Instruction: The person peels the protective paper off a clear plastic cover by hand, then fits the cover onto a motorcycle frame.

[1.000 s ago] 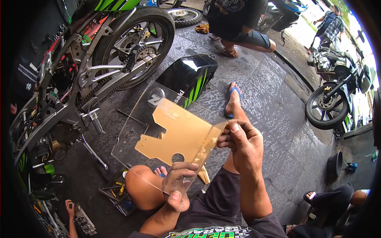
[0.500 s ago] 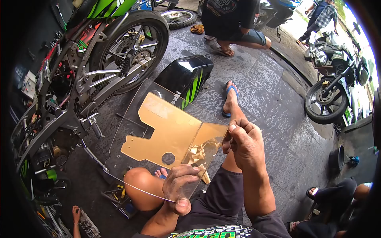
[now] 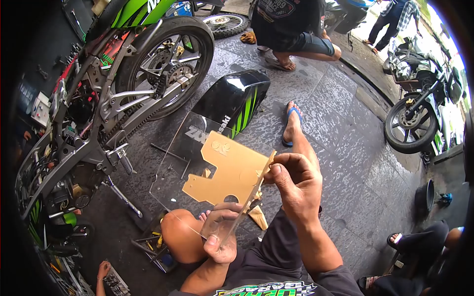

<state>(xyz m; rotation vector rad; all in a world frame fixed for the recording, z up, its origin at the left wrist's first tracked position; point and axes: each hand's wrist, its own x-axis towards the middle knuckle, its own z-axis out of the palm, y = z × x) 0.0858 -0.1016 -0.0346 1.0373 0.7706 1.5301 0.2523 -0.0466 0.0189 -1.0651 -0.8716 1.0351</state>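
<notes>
In the head view, a partly tan-covered clear sheet [image 3: 224, 170] is held tilted above the floor [image 3: 345, 172]. Its lower edge is clasped by the left hand [image 3: 220, 237], between thumb and fingers; its right edge is pinched by the right hand [image 3: 296, 187]. Beyond, a black-green panel [image 3: 233, 101] is seen.

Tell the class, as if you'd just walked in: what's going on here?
Someone's left hand grips the near corner of a clear sheet partly covered by a tan layer. The right hand is at the sheet's right edge, thumb and fingers close together; exactly what they pinch is hard to tell. Beyond, a black-and-green panel lies on the floor, with a bike to the left.
</notes>
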